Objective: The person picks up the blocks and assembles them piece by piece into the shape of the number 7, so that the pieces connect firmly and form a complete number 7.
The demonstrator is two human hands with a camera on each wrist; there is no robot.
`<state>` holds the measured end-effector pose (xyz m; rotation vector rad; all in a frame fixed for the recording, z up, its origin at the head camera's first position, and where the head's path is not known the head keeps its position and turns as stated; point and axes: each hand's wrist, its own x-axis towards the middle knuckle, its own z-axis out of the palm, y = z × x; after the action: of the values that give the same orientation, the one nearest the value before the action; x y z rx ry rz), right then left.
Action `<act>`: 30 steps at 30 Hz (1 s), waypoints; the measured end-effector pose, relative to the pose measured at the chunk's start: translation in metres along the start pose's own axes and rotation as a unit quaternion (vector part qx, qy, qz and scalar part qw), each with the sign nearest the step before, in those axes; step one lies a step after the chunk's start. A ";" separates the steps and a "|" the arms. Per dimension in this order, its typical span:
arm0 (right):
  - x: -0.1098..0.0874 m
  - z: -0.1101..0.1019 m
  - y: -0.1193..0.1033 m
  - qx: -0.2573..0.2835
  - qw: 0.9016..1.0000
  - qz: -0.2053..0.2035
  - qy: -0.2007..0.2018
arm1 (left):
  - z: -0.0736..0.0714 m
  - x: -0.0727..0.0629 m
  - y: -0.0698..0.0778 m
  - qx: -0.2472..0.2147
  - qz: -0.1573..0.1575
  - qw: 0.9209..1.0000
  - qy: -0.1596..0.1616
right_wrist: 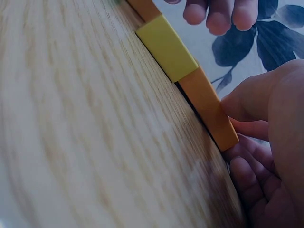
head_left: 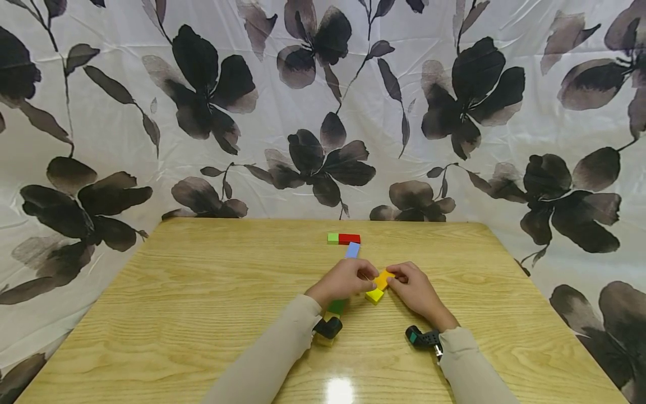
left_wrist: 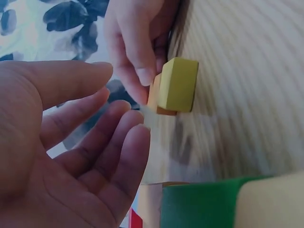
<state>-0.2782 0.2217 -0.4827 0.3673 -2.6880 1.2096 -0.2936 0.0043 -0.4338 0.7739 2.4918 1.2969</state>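
Observation:
My right hand (head_left: 416,289) pinches an orange block (right_wrist: 209,107) low at the tabletop, thumb on one side and fingertips by its far end. A yellow block (right_wrist: 167,47) butts against the orange one's near end. My left hand (left_wrist: 80,142) hovers just left of these two, fingers loosely bent and nothing between them. Under and beside the left wrist runs a line of blocks, partly hidden by the hand: a blue block (head_left: 353,250) beyond it and a green block (head_left: 335,307) on the near side.
At the far side of the wooden table (head_left: 212,269), a red block (head_left: 349,239) and a light green block (head_left: 333,238) lie end to end, close to the blue one. A flower-printed cloth (head_left: 393,123) hangs behind the table. Dark straps with cameras sit on both wrists.

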 end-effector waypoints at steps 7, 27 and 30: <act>-0.001 0.000 -0.002 0.004 1.000 0.003 -0.001 | 0.006 -0.004 -0.001 0.041 -0.002 0.999 -0.004; 0.000 0.000 -0.002 0.006 1.000 0.005 -0.001 | 0.020 -0.008 0.002 0.186 0.025 0.982 -0.006; 0.000 0.000 -0.001 0.003 1.000 0.003 -0.002 | 0.022 -0.008 0.002 0.205 0.029 0.978 -0.003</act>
<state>-0.2780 0.2211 -0.4820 0.3630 -2.6908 1.2189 -0.2767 0.0165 -0.4453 0.9387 2.7885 0.7946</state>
